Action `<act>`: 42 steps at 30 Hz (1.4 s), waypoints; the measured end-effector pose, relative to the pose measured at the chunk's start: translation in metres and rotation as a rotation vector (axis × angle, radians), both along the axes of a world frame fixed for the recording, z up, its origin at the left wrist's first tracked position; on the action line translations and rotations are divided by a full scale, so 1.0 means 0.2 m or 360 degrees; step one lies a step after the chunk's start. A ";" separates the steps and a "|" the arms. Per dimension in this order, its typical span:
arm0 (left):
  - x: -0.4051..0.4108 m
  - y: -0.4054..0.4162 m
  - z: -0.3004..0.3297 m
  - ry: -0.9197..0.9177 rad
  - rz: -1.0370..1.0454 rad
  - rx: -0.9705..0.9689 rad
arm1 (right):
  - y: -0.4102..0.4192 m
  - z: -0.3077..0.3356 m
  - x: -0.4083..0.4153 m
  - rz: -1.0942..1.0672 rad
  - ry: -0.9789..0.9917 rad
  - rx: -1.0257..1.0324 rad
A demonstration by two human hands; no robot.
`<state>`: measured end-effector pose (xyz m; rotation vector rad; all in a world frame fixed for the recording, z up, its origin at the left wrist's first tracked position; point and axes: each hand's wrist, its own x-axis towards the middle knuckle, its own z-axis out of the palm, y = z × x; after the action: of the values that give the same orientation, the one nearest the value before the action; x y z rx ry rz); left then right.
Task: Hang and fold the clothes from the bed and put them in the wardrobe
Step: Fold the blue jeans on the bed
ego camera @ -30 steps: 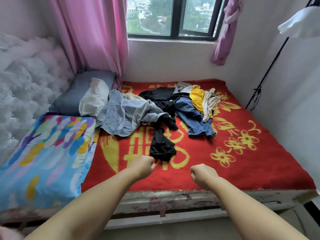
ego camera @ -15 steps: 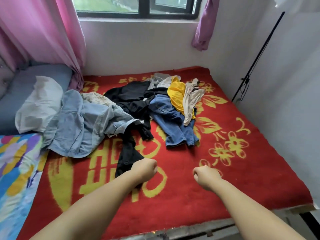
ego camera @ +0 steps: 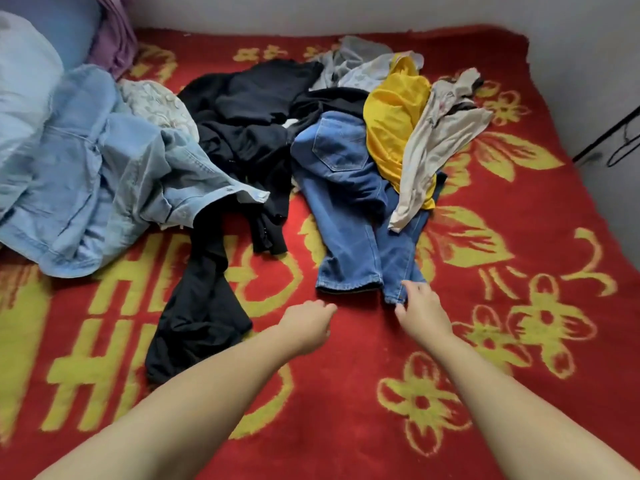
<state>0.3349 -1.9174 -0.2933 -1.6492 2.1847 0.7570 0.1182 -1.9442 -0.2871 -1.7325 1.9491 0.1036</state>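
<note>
A pile of clothes lies on the red blanket [ego camera: 346,358] with yellow flowers. Blue jeans [ego camera: 346,209] stretch toward me, leg hems nearest. My right hand [ego camera: 420,311] is at the hem of the right leg, fingertips on the denim and thumb just under the hem. A short way before the left leg's hem, my left hand [ego camera: 308,323] hovers with loosely bent fingers, holding nothing. Black clothes [ego camera: 242,126] trail down to a black leg [ego camera: 201,313] left of my left hand. A light denim shirt [ego camera: 93,174] lies left. A yellow top [ego camera: 394,112] and a cream garment [ego camera: 436,140] lie over the jeans' waist.
A pale pillow [ego camera: 24,81] and a purple curtain end [ego camera: 114,39] sit at the far left. A white wall runs behind and right of the bed, with a black stand leg [ego camera: 606,140] against it. A grey garment [ego camera: 353,57] lies at the back of the pile.
I have leaned in over the bed. Both hands went forward from closed fists to loosened fingers, and the right one reached the jeans' hem.
</note>
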 end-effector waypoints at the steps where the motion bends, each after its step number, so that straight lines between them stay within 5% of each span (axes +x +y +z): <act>1: -0.02 -0.08 -0.08 0.0022 0.0012 -0.0062 | -0.07 -0.08 0.01 -0.0093 -0.0077 -0.0015; 5: -0.13 -0.34 -0.40 0.0002 -0.0045 -0.0384 | -0.26 -0.39 0.07 -0.0269 -0.0338 0.0060; 11: -0.19 -0.44 -0.61 -0.0074 0.0015 -0.0588 | -0.26 -0.58 0.05 -0.0390 -0.0324 -0.0057; 20: 0.13 -0.17 -0.09 0.0157 0.0518 -0.0323 | -0.06 -0.09 0.11 -0.0314 -0.0422 0.0331; 27: 0.15 0.20 0.53 0.0521 0.0578 -0.0192 | 0.18 0.58 0.40 0.0165 -0.0457 0.0464; 34: 0.33 0.61 0.73 0.0351 0.0183 0.0559 | 0.64 0.79 0.47 0.0856 -0.0315 0.1253; 38: 0.31 0.83 0.61 0.0107 0.0029 0.1189 | 0.85 0.65 0.39 0.0759 -0.0336 0.1703; 42: 0.27 0.83 0.50 0.0228 0.0226 0.1084 | 0.87 0.50 0.26 0.0514 -0.0449 0.1175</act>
<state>0.3883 -1.7517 -0.1937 -1.4151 1.6133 1.4927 0.1696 -1.7710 -0.1881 -1.4300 1.1921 0.5808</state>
